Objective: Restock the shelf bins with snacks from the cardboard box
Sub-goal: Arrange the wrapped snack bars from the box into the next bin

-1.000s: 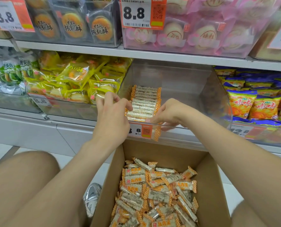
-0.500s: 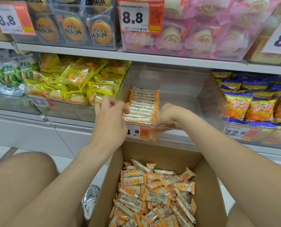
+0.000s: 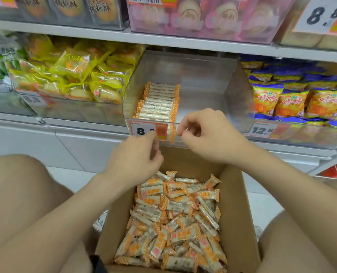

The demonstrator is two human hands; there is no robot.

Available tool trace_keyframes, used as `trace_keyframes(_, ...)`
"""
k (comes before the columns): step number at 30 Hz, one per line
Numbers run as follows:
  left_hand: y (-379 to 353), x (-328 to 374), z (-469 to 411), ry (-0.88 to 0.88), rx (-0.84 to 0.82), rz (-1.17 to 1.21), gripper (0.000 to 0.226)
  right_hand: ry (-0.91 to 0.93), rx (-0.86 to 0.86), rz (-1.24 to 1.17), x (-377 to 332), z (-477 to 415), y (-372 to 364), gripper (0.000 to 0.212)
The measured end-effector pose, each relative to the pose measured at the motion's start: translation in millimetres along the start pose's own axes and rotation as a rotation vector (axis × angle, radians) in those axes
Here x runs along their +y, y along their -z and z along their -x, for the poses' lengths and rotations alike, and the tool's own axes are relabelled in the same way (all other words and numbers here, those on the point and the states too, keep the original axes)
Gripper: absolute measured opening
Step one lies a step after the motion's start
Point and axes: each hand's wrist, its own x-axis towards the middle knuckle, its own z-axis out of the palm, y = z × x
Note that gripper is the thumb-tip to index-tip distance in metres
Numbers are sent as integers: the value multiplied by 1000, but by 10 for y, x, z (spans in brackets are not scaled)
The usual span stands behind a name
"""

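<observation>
An open cardboard box (image 3: 240, 223) stands on the floor between my knees, full of several orange-and-white snack bars (image 3: 175, 219). On the shelf straight ahead is a clear plastic bin (image 3: 213, 89) with a neat row of the same bars (image 3: 158, 102) along its left side. My left hand (image 3: 136, 156) hovers over the box's far edge, below the bin's price tag, fingers loosely curled and holding nothing. My right hand (image 3: 205, 134) is in front of the bin's front lip, fingers curled, with nothing visible in it.
A bin of yellow-wrapped cakes (image 3: 81, 75) sits left of the clear bin. Orange-and-blue snack bags (image 3: 293, 95) fill the bin to its right. Pink-wrapped buns (image 3: 203, 14) and dark cookie packs (image 3: 71, 8) occupy the upper shelf. My knees flank the box.
Both hands have come back out of the clear bin towards me. The left hand has dropped below the bin's front lip, over the box. The row of bars stays in the bin.
</observation>
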Motion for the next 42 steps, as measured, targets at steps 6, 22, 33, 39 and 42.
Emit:
trace_keyframes(6,-986,-155,360,-141,-1046,-381,29,24,-477,222,422,548,-691,25)
trace_keyframes(22,-2198,-612,628,-53,-856,-492,37,-33,-871,434,1279,690,-1457,27)
trace_keyframes(33,-1707,-218,235,649,-706,1208,93,-289,-517,-33,1353,594,-1276,68)
trace_keyframes(39,-1792,-389,262,545,-839,989,41,-447,-450,-46,1352,645,-1393,43)
trace_keyframes(42,-2091,-732,387,356,-780,229,25,-535,-428,-173,1371,649,-1380,32)
